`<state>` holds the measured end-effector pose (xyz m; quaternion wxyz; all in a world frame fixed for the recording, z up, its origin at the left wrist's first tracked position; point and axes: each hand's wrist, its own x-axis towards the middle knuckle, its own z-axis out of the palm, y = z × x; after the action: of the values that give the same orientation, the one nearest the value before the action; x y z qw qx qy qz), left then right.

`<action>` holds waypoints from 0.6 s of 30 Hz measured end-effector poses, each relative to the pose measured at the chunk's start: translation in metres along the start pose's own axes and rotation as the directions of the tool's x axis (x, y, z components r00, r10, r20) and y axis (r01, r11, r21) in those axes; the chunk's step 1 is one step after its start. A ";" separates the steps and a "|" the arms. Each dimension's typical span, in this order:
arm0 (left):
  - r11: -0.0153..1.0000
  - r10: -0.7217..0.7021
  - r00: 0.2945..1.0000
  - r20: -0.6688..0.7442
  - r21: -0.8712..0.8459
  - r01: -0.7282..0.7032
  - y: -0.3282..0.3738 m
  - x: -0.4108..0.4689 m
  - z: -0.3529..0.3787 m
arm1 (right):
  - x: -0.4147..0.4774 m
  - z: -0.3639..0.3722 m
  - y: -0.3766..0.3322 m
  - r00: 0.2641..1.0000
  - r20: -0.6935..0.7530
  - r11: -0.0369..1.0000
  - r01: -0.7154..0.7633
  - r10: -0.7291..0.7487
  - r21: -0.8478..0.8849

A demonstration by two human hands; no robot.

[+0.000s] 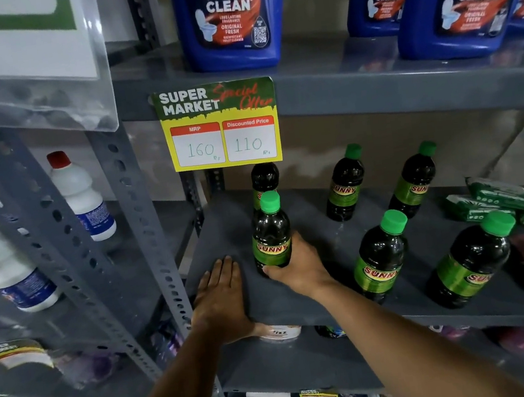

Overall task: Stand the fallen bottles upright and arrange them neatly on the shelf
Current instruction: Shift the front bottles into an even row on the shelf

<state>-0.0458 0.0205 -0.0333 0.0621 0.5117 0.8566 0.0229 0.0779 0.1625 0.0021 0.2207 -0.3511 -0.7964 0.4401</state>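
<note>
Head view has us looking down on the grey shelf [225,233], where six dark bottles with green caps all appear to stand upright; none looks fallen from here. Our right hand [297,265] is wrapped low around the front-left bottle [271,237], thumb across its base and fingers curled behind, so that grip is closed on the bottle. Our left hand [222,298] lies flat and spread on the shelf's front edge, holding nothing.

Directly behind the held bottle stands a second bottle [264,178], its cap hidden by the price card [220,124]. Two more sit at the back, a mid-back bottle [345,184] and a right-back bottle [416,178], and two at the front, a mid-front bottle [382,257] and a right-front bottle [470,259].

We judge the work now to be lining up, not lifting. To do it well, we should keep the hold low so the bottle slides without tipping, and set it square in front of the one behind, label facing out. We should let go only when the base sits flat. The spacing is uneven and the right pairs sit skewed, so they likely need nudging next. The green packets [500,200] lie close to the right, so we must watch the elbow there.
</note>
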 end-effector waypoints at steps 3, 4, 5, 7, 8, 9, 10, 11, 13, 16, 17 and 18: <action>1.000 0.005 1.000 -0.006 0.010 -0.005 0.000 0.000 0.000 | -0.016 -0.001 0.002 0.998 0.060 1.000 0.009 -0.008 -0.015; 1.000 0.002 1.000 -0.006 0.014 -0.002 0.000 0.000 0.000 | -0.022 -0.001 0.003 0.998 0.066 1.000 0.014 -0.012 -0.022; 1.000 -0.002 1.000 -0.006 0.018 0.002 0.001 0.001 -0.001 | -0.028 0.000 0.004 0.997 0.068 0.999 0.029 -0.027 -0.024; 0.999 -0.006 1.000 -0.002 0.032 0.006 0.001 0.001 -0.002 | -0.037 0.003 0.008 0.996 0.071 0.998 0.063 -0.062 -0.020; 0.999 -0.004 1.000 -0.001 0.034 0.004 0.001 0.001 -0.001 | -0.041 0.004 0.010 0.995 0.074 0.997 0.075 -0.073 -0.017; 0.999 -0.004 1.000 0.001 0.031 0.004 0.001 0.002 -0.001 | -0.044 0.005 0.010 0.994 0.077 0.996 0.083 -0.082 -0.015; 1.000 -0.005 1.000 0.005 0.025 0.005 0.000 0.002 -0.001 | -0.046 0.006 0.011 0.993 0.080 0.996 0.090 -0.089 -0.017; 1.000 -0.009 1.000 0.010 0.017 0.009 0.000 0.002 -0.001 | -0.048 0.007 0.011 0.992 0.082 0.995 0.099 -0.097 -0.023; 1.000 -0.015 1.000 0.022 0.011 0.015 0.000 0.002 -0.001 | -0.049 0.008 0.011 0.991 0.083 0.994 0.111 -0.109 -0.022; 1.000 -0.017 0.999 0.031 0.016 0.016 0.000 0.003 0.000 | -0.049 0.009 0.011 0.990 0.083 0.993 0.114 -0.114 -0.003; 1.000 -0.019 0.999 0.032 0.013 0.018 0.000 0.003 0.000 | -0.049 0.010 0.011 0.990 0.080 0.993 0.117 -0.117 0.002; 1.000 -0.019 0.999 0.033 0.010 0.019 0.000 0.003 0.000 | -0.049 0.010 0.010 0.990 0.080 0.993 0.119 -0.119 0.007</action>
<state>-0.0475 0.0231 -0.0333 0.0737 0.5042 0.8604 0.0097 0.1074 0.1236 -0.0138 0.2148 -0.2849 -0.8237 0.4407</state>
